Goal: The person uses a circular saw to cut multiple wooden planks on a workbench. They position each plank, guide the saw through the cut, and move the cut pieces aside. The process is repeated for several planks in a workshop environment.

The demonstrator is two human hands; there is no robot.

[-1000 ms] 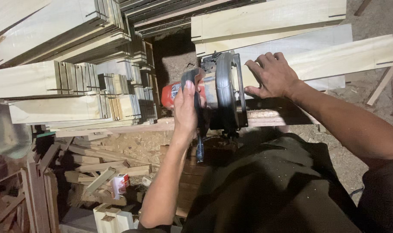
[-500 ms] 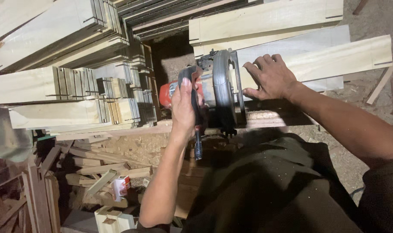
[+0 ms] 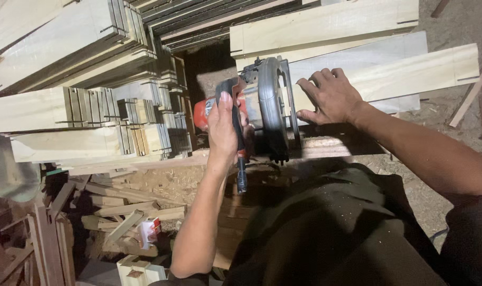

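The left hand (image 3: 223, 130) is closed round the handle of the saw (image 3: 262, 108); the right hand (image 3: 330, 96) lies open, flat on the plank (image 3: 416, 71), just beside the blade guard. The saw sits on the plank's near end at the counter (image 3: 161, 159) edge. Fingers so near the guard could be nicked if the saw kicks or the plank shifts. The saw's long axis runs away from the person, crossing the plank, which runs left to right.

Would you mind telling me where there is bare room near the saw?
Bare board stretches right of the right hand. Left of the saw, gripped by the left hand, notched stacks crowd everything; scraps fill the floor below.
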